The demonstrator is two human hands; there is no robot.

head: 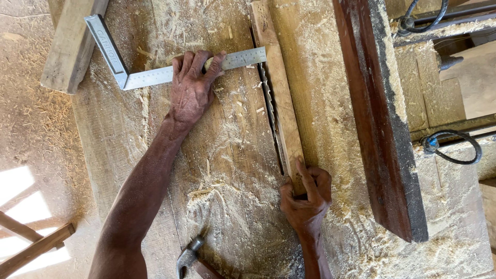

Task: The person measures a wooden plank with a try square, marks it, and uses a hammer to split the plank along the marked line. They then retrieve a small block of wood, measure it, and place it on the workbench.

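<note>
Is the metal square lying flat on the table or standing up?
Flat. The metal square lies on the sawdusty table, with the left hand pressing on its ruler arm.

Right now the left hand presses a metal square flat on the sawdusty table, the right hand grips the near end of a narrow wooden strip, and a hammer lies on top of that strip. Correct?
Not quite. In the head view the hammer lies on the table near the front edge, apart from the narrow wooden strip. The left hand does press the metal square, and the right hand grips the strip's near end.
</note>
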